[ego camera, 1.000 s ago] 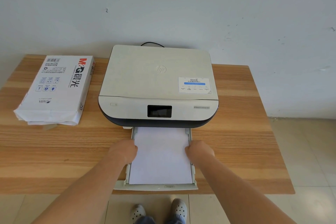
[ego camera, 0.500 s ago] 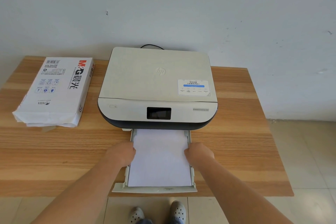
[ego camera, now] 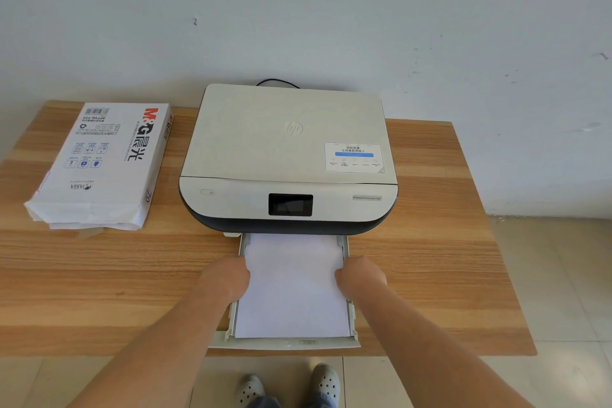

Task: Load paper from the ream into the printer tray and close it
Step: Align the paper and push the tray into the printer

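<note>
A white printer (ego camera: 288, 156) with a dark base stands at the back middle of the wooden table (ego camera: 430, 258). Its paper tray (ego camera: 284, 343) is pulled out toward me, past the table's front edge. A stack of white paper (ego camera: 293, 288) lies flat in the tray. My left hand (ego camera: 228, 278) rests curled on the tray's left side rail at the paper's edge. My right hand (ego camera: 359, 276) rests the same way on the right rail. The opened ream (ego camera: 99, 166), in white wrapping with red and black print, lies on the table to the left of the printer.
A black cable (ego camera: 278, 81) runs behind the printer against the pale wall. Tiled floor lies to the right of the table and below it, where my feet in grey clogs (ego camera: 291, 386) stand under the tray.
Both hands stay on the tray's sides at the paper's edges. The view has shifted slightly; the tray and paper look unmoved.
</note>
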### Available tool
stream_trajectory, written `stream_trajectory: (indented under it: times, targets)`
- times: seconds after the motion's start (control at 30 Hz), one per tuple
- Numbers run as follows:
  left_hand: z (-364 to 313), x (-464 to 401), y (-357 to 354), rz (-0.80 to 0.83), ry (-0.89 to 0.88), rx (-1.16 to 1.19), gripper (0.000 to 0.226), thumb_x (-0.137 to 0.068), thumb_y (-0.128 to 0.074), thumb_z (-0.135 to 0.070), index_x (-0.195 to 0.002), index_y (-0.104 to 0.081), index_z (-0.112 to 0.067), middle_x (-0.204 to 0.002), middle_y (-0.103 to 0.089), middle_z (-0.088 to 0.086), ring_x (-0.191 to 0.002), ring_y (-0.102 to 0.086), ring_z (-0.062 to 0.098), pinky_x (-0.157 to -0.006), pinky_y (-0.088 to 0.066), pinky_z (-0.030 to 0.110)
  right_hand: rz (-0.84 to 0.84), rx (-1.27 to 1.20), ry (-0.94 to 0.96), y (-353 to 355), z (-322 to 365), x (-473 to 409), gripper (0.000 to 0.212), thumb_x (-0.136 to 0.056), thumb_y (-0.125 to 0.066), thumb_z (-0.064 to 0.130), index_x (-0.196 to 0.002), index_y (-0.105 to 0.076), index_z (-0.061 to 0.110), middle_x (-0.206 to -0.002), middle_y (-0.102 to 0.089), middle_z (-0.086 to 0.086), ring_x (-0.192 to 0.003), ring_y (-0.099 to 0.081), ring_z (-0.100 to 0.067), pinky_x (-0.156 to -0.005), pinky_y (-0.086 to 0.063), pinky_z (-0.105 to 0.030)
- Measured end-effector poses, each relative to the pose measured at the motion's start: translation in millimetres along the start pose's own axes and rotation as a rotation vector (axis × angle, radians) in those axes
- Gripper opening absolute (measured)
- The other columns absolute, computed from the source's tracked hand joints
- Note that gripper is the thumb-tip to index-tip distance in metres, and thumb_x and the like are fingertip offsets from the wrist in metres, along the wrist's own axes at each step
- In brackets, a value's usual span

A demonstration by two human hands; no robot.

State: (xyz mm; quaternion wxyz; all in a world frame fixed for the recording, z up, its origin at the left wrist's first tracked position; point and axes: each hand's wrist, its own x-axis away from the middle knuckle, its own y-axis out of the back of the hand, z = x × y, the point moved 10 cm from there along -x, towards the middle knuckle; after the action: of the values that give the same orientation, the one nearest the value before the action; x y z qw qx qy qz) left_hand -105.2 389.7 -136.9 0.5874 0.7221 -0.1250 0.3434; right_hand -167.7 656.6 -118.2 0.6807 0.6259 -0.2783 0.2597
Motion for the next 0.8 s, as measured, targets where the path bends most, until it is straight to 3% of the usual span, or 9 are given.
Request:
stream_trajectory:
  times: [0.1,0.3,0.47,0.63,0.7,0.8]
  targets:
    - [0.3,3.3,0.8,0.002,0.0,0.02,0.031,-0.099,-0.037,-0.013,-0.123,-0.054,-0.009,-0.121,-0.06,0.007,-0.106,-0.058,0.018,-0.092,-0.049,0.027,0.005,0.023,0.016,-0.2,1.2,0.8,0.031,-0.091,-0.038,0.005,-0.11,-0.061,0.008,-0.106,-0.064,-0.01,-0.091,-0.064,-0.025,-0.079,-0.055,-0.031]
    - [-2.9,7.4,0.0,0.025,-0.026,-0.042,0.029,-0.099,-0.04,-0.013,-0.123,-0.055,-0.01,-0.118,-0.062,0.005,-0.103,-0.059,0.016,-0.092,-0.051,0.028,0.006,0.004,0.027,-1.1,-1.4,-0.2,0.031,-0.09,-0.037,0.007,-0.109,-0.061,0.011,-0.101,-0.065,-0.007,-0.087,-0.063,-0.024,-0.071,-0.051,-0.029]
    - [-8.4,17.0,7.7,-0.035,-0.049,-0.043,0.033,-0.102,-0.033,-0.021,-0.127,-0.053,-0.013,-0.122,-0.06,0.003,-0.108,-0.058,0.016,-0.096,-0.049,0.031,-0.001,0.117,0.096,-0.2,2.8,6.9,0.032,-0.09,-0.039,0.001,-0.112,-0.061,0.008,-0.108,-0.062,-0.007,-0.094,-0.063,-0.025,-0.082,-0.055,-0.033]
    - [-7.8,27.4,16.5,-0.138,-0.04,0.021,0.039,-0.098,-0.035,-0.045,-0.12,-0.051,-0.017,-0.106,-0.062,0.002,-0.091,-0.059,0.017,-0.081,-0.052,0.032,-0.078,-0.014,0.14,6.2,-2.3,11.7,0.021,-0.09,-0.038,0.025,-0.089,-0.057,0.016,-0.082,-0.06,0.0,-0.076,-0.061,-0.021,-0.055,-0.043,-0.027]
    - [-13.4,37.4,24.8,-0.211,-0.08,0.033,0.037,-0.096,-0.038,-0.049,-0.115,-0.049,-0.018,-0.097,-0.059,0.0,-0.084,-0.055,0.016,-0.073,-0.051,0.03,-0.153,-0.001,0.198,8.9,-1.4,18.0,0.024,-0.093,-0.039,0.036,-0.088,-0.054,0.017,-0.083,-0.058,0.0,-0.074,-0.06,-0.02,-0.057,-0.048,-0.03]
    - [-28.7,57.2,28.5,-0.306,-0.208,0.046,0.034,-0.093,-0.043,-0.053,-0.107,-0.047,-0.023,-0.1,-0.054,-0.004,-0.087,-0.051,0.013,-0.077,-0.05,0.029,-0.26,0.013,0.317,7.4,4.1,35.2,0.036,-0.094,-0.039,0.048,-0.11,-0.053,0.019,-0.106,-0.056,0.0,-0.09,-0.059,-0.02,-0.072,-0.054,-0.035]
